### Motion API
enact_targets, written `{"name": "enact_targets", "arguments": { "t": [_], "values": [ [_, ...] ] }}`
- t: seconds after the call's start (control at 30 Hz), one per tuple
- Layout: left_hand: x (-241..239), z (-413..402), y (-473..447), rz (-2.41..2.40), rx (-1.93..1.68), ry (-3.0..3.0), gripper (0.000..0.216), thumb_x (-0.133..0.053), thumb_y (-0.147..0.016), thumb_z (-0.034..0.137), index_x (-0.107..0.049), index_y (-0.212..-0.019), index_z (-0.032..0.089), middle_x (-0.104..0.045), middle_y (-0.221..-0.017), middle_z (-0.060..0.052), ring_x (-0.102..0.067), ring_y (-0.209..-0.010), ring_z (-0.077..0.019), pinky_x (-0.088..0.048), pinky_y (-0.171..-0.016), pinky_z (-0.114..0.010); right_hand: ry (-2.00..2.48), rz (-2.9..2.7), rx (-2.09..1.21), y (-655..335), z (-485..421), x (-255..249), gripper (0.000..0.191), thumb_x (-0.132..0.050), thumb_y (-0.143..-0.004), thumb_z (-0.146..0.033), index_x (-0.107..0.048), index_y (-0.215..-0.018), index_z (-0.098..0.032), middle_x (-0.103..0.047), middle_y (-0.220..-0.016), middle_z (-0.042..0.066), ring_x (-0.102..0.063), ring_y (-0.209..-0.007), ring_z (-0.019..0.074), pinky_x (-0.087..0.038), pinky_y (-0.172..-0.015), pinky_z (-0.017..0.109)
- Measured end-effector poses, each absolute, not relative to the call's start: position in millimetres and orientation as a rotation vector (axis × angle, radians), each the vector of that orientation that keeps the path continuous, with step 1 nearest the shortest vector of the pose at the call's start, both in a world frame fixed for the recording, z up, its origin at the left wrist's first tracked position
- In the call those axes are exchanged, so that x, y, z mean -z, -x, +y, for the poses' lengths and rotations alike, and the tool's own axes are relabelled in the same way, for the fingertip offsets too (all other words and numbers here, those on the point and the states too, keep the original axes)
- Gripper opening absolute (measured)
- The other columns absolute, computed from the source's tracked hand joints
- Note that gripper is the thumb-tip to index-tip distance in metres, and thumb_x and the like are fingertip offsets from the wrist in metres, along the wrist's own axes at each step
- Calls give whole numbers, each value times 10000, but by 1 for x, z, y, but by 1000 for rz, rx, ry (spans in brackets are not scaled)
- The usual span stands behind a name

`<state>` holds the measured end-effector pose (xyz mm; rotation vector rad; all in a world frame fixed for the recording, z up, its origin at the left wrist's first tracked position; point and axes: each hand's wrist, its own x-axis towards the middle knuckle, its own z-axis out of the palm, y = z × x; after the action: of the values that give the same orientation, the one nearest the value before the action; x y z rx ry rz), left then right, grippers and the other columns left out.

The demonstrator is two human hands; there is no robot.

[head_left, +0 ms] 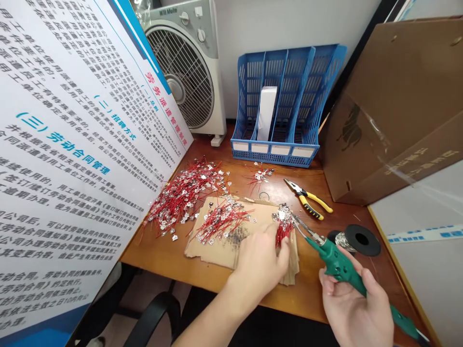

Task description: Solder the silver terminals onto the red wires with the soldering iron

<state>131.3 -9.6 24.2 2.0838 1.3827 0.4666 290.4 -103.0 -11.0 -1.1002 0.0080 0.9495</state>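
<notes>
My right hand (356, 299) is wrapped around a green soldering iron (338, 265), whose metal tip points left toward a small heap of red wires with silvery metal tabs (284, 219). Beside that heap, my left hand (262, 255) is closed with its fingers curled; the fingertips are mostly hidden, so what they pinch does not show. Under it lies a cardboard sheet (217, 253) with a dark scorched patch. Another pile of red tabbed wires (224, 219) rests on the cardboard, left of my left hand.
A larger wire pile (184, 195) spreads at the left, a few more wires (260, 174) behind. Yellow-black pliers (307, 198) and a solder spool (361, 239) lie at right. A blue file rack (277, 152), fan (184, 72), brown box (394, 115) and printed board (72, 168) surround the table.
</notes>
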Motion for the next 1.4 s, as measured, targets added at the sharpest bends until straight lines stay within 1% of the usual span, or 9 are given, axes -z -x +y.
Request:
{"name": "enact_targets", "arguments": {
  "t": [0.17, 0.23, 0.4, 0.7, 0.9, 1.03, 1.13, 1.2, 1.4],
  "values": [
    [-26, -10, -101, 1414, -573, -2125, 239, -637, -1074, 282, -805, -1221, 196, -824, -1007, -105, -784, -892, -281, -598, -807, -386, 1107, 68, -962, -290, -104, 11, 471, -1000, -729, -588, -920, -1067, -270, -839, -954, 66, -562, -635, 147, -532, -496, 234],
    [-25, -6, -81, 1481, -615, -2122, 193, -682, -1054, 280, -817, -1165, 199, -811, -965, -87, -767, -843, -261, -571, -779, -364, 1106, 57, -960, -290, -103, 12, 456, -986, -752, -585, -920, -1075, -270, -842, -973, 73, -565, -635, 149, -527, -494, 243],
    [-24, 14, -46, 1736, -529, -2080, 54, -778, -1003, 252, -822, -995, 223, -828, -949, -58, -762, -846, -258, -505, -750, -337, 1096, -15, -950, -290, -103, 15, 411, -957, -813, -575, -919, -1091, -275, -840, -1000, 74, -565, -648, 153, -518, -499, 254],
    [-22, 33, -47, 1781, -489, -2150, 127, -792, -1019, 235, -818, -895, 231, -861, -905, -45, -772, -820, -252, -451, -709, -317, 1091, -95, -936, -290, -106, 20, 314, -885, -924, -543, -913, -1091, -279, -839, -1021, 77, -615, -676, 165, -530, -529, 278],
    [-25, 35, -46, 1826, -467, -2106, 121, -771, -1029, 218, -808, -914, 224, -868, -939, -48, -779, -852, -256, -468, -749, -327, 1091, -55, -946, -289, -104, 15, 385, -970, -817, -559, -919, -1073, -275, -840, -995, 71, -582, -638, 151, -518, -492, 268],
    [-23, 35, -47, 1655, -572, -2208, 71, -787, -996, 163, -798, -970, 228, -852, -987, -33, -788, -887, -242, -524, -801, -321, 1103, -61, -936, -289, -103, 14, 388, -957, -824, -563, -919, -1077, -270, -844, -1019, 78, -594, -659, 157, -510, -493, 265],
    [-21, 39, -47, 1527, -561, -2289, 136, -765, -1004, 131, -829, -1050, 241, -850, -1063, -39, -786, -907, -231, -553, -836, -320, 1104, -68, -936, -289, -103, 15, 397, -950, -827, -572, -920, -1081, -269, -844, -1025, 81, -595, -658, 156, -508, -494, 266],
    [-20, 43, -47, 1513, -526, -2331, 161, -762, -1015, 141, -856, -1085, 251, -838, -1047, -42, -771, -878, -226, -558, -828, -319, 1097, -80, -936, -289, -104, 16, 391, -942, -837, -575, -920, -1080, -270, -841, -1009, 79, -591, -650, 153, -512, -498, 266],
    [-20, 51, -43, 1487, -497, -2385, 141, -771, -1037, 170, -883, -1021, 255, -832, -988, -42, -771, -899, -233, -560, -834, -315, 1083, -82, -937, -290, -104, 17, 384, -960, -823, -561, -926, -1073, -273, -844, -1001, 79, -597, -642, 154, -528, -499, 265]
  ]
}}
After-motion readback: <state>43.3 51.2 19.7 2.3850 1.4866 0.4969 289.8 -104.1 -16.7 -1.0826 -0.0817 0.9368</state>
